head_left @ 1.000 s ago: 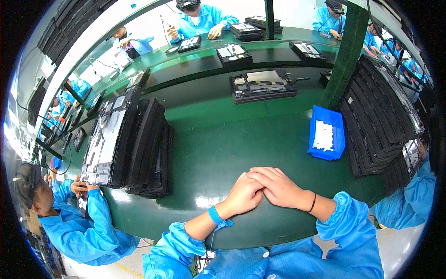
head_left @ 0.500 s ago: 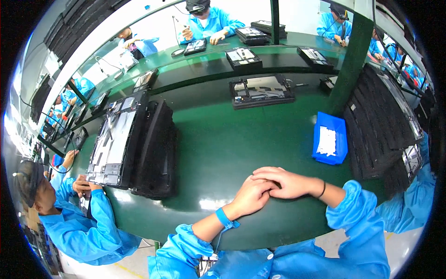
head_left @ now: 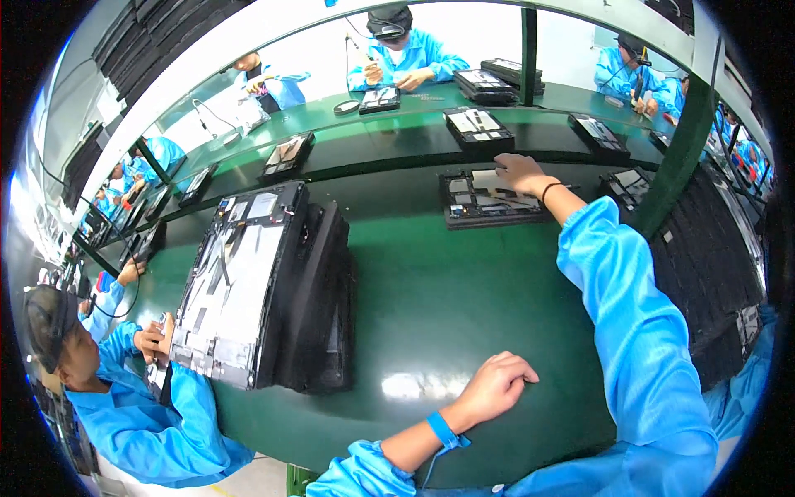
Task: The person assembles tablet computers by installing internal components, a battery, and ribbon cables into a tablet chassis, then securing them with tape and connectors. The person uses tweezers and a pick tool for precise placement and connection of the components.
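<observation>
My right hand (head_left: 523, 176) is stretched far forward over a flat black-framed electronic device (head_left: 489, 217) with silvery inner parts showing. The fingers reach to the device's far edge; whether they touch it I cannot tell. My left hand (head_left: 495, 388) lies on the green table (head_left: 406, 306) near its front, holding nothing, its fingers loosely stretched to the right. A blue band circles the left wrist. Left of both hands stands a tall stack of black trays (head_left: 319, 306) with another opened device (head_left: 236, 273) on top.
Beyond the table runs a dark conveyor (head_left: 397, 145) with several devices on it. A green post (head_left: 683, 157) and stacked black trays (head_left: 704, 273) stand at the right. A co-worker (head_left: 157, 398) sits close at the left; others work across the line.
My hands have come apart. The right one has swung forward to the device, while the left has stayed near the table's front. My arm now covers where the blue bin was seen.
</observation>
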